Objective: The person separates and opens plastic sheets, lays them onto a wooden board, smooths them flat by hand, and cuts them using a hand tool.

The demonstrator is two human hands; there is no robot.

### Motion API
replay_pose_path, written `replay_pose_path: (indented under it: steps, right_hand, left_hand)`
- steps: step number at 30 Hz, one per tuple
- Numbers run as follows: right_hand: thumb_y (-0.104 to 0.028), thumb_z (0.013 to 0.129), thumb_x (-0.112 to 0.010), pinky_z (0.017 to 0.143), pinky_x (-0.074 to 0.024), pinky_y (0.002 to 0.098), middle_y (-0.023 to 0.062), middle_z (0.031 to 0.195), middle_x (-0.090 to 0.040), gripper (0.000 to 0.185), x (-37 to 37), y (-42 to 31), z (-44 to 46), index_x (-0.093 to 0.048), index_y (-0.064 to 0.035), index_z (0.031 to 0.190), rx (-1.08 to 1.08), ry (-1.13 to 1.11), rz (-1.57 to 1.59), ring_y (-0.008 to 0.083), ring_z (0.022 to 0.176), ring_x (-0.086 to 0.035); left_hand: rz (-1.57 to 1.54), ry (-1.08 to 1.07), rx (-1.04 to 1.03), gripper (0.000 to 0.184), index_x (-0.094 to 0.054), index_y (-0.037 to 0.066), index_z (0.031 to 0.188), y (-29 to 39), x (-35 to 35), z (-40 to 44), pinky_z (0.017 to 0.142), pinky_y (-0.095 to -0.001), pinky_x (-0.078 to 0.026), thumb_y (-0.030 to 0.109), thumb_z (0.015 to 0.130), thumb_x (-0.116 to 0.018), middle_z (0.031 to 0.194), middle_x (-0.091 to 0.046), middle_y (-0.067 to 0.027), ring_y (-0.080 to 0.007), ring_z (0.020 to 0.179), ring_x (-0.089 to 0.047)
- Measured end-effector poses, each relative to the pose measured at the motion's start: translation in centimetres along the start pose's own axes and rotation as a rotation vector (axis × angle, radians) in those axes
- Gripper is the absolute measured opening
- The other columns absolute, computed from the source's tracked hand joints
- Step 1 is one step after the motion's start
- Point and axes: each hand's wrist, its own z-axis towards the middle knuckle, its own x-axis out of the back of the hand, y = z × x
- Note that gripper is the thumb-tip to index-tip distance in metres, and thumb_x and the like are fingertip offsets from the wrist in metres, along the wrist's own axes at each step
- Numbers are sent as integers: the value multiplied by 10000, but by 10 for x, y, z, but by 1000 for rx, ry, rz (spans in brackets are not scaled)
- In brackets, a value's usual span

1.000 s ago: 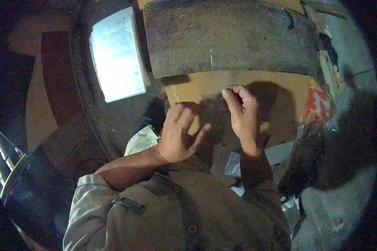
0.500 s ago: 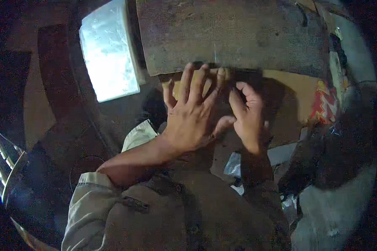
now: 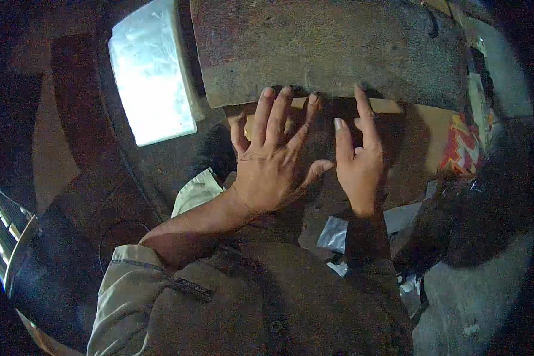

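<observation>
A broad, worn brown board (image 3: 332,47) with a rough, textured surface fills the top middle, its near edge facing me. My left hand (image 3: 267,166) lies with fingers spread, fingertips at that near edge and thumb pointing right. Beside it, my right hand (image 3: 362,169) has its index finger stretched to the same edge, thumb apart and other fingers partly curled; it appears to hold nothing. Below the edge a tan, flat surface (image 3: 427,133) shows, partly in shadow. Whether anything thin lies under the fingertips is hidden.
A stack of shiny clear plastic sheets or bags (image 3: 154,77) lies left of the board. At the right is a red, yellow and white printed packet (image 3: 461,145). Plastic scraps (image 3: 333,234) lie near my right forearm. A dark, unclear shape stands at the lower right.
My right hand has unbent its index finger up to the board's edge, moving slightly right and opening from a curled pose. My left hand stays almost in place.
</observation>
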Motion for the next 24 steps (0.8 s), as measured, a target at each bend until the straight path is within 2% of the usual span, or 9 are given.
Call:
replay_pose_path:
  steps: [2, 5, 6, 9, 10, 13, 18, 22, 24]
  right_hand:
    - [-143, 880, -586, 863, -459, 343, 180, 1294, -518, 509, -1, 3, -3, -413, -56, 1351, -42, -20, 13, 283, 1080, -582]
    - [-67, 852, -588, 746, -482, 313, 148, 1344, -482, 486, -4, 16, -5, -431, -13, 1308, 181, 314, 1, 233, 880, -583]
    - [-67, 852, -588, 746, -482, 313, 148, 1344, -482, 486, -3, 13, -6, -431, -13, 1308, 183, 315, 1, 233, 880, -583]
    - [-74, 864, -552, 816, -484, 345, 175, 1344, -469, 490, 2, 4, -2, -414, -16, 1331, 267, 186, -85, 304, 1089, -566]
    - [-80, 874, -524, 876, -472, 374, 176, 1334, -476, 489, 6, -3, 0, -406, -35, 1346, 186, 41, -146, 332, 1172, -516]
    - [-83, 871, -519, 836, -482, 379, 176, 1334, -477, 522, 1, 4, 1, -397, -125, 1377, 179, -32, -220, 309, 1024, -601]
    - [-36, 863, -486, 957, -431, 387, 177, 1359, -446, 542, 0, 4, 1, -371, -106, 1388, 196, -18, -168, 332, 1232, -457]
    - [-25, 864, -477, 983, -406, 388, 171, 1381, -424, 541, 0, 3, 0, -364, -88, 1389, 153, -49, -109, 325, 1261, -426]
    - [-53, 885, -476, 894, -475, 392, 151, 1336, -480, 528, -1, 3, 1, -351, -102, 1396, 219, -7, -211, 338, 1157, -521]
  left_hand:
    - [1, -9, 4, 776, -315, 196, 1438, 0, 2, 0, 1015, -602, -81, 615, 809, -488, 1469, -239, -174, -345, 1367, -184]
    - [12, -22, 10, 784, -299, 204, 1444, 0, 2, 0, 1004, -616, -88, 610, 804, -500, 1476, -228, -170, -340, 1369, -185]
    - [21, -28, 9, 790, -288, 208, 1447, 0, 3, 0, 998, -623, -94, 606, 801, -507, 1481, -222, -168, -336, 1372, -182]
    - [6, -44, 19, 809, -272, 216, 1453, 0, 5, 0, 994, -628, -102, 603, 789, -523, 1489, -209, -163, -326, 1379, -174]
    - [5, -42, 18, 809, -272, 216, 1453, 1, 5, 0, 994, -628, -102, 603, 789, -523, 1489, -209, -163, -326, 1379, -174]
    - [35, -44, 34, 809, -272, 223, 1452, 1, 5, 0, 993, -630, -103, 602, 785, -529, 1495, -198, -160, -319, 1385, -167]
    - [15, -34, 38, 826, -282, 234, 1446, 0, 7, 1, 995, -620, -107, 616, 763, -546, 1502, -189, -152, -307, 1386, -172]
    - [34, -49, 41, 843, -280, 243, 1446, 2, 10, 1, 992, -613, -128, 624, 749, -559, 1504, -185, -151, -305, 1385, -174]
    - [62, -61, 46, 851, -268, 247, 1450, 2, 10, 1, 981, -615, -158, 627, 748, -562, 1506, -174, -151, -307, 1382, -180]
